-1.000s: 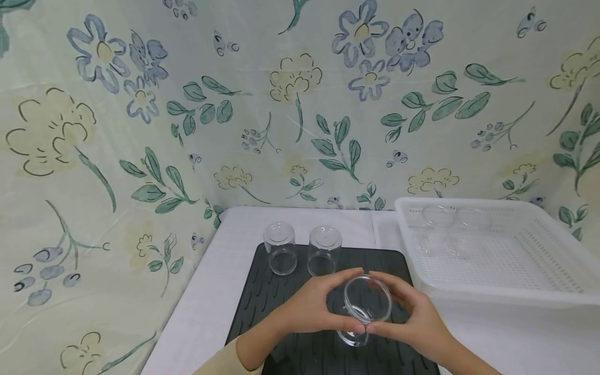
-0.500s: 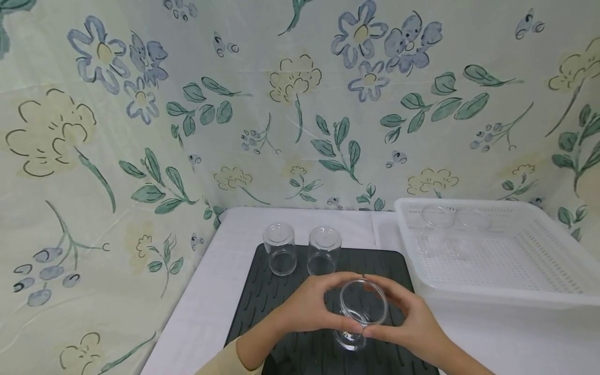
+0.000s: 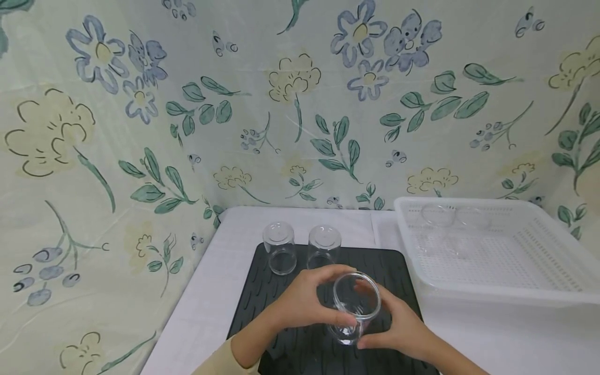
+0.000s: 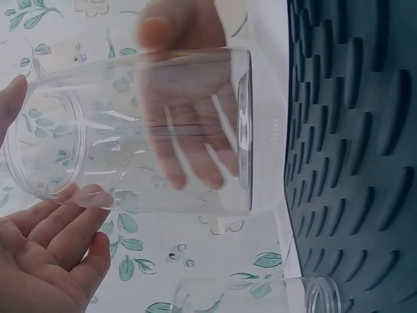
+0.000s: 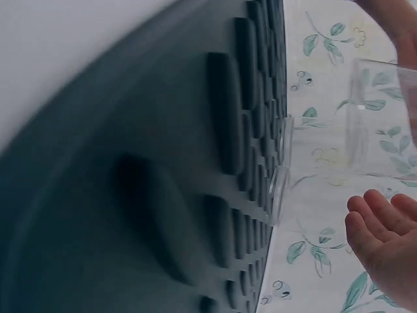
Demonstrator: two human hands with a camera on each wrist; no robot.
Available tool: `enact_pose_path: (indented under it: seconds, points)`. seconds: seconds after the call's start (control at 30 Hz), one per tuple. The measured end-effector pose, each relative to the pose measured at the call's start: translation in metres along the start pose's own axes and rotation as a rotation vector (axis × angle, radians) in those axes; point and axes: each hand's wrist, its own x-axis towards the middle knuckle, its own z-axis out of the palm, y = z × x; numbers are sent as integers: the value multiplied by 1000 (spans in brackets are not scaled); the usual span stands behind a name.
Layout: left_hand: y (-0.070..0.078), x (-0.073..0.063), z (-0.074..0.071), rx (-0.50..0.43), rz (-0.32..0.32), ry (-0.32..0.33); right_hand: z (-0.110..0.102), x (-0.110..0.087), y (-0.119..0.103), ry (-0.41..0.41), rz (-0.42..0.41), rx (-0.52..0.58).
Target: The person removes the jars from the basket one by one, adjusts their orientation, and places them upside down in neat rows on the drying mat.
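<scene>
A clear jar (image 3: 347, 334) is held in the air above the black ridged mat (image 3: 389, 260), mouth up and tilted slightly. My left hand (image 3: 302, 299) holds the jar near its rim, thumb on one side and fingers on the other; the left wrist view shows this left hand (image 4: 55, 254) at the narrower mouth end. My right hand (image 3: 408, 328) stands just right of the jar with its fingers spread. In the right wrist view a gap shows between these right fingers (image 5: 374, 215) and the jar (image 5: 374, 124).
Two clear jars (image 3: 279, 247) (image 3: 324, 245) stand upside down on the far part of the mat. A white perforated basket (image 3: 469, 294) at the right holds clear glass pieces. A floral cloth (image 3: 300, 146) hangs behind the white table (image 3: 201, 291).
Earlier both hands held the jar round its rim. Now my right hand has let go and parted to the right, while the jar has moved slightly left in my left hand.
</scene>
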Motion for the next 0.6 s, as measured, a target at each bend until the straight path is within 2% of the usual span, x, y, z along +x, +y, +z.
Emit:
enact_pose_path:
  seconds: [0.1, 0.23, 0.33, 0.6]
  points:
    - [5, 1, -3, -12, 7, 4, 5, 1, 7, -38, 13, -20]
    - [11, 2, -5, -18, 3, 12, 11, 4, 14, -76, -19, -18]
    - [13, 2, -6, -16, 8, 16, 14, 6, 17, -87, -40, 14]
    - [16, 1, -9, -24, 2, 35, 15, 7, 17, -84, -19, 51]
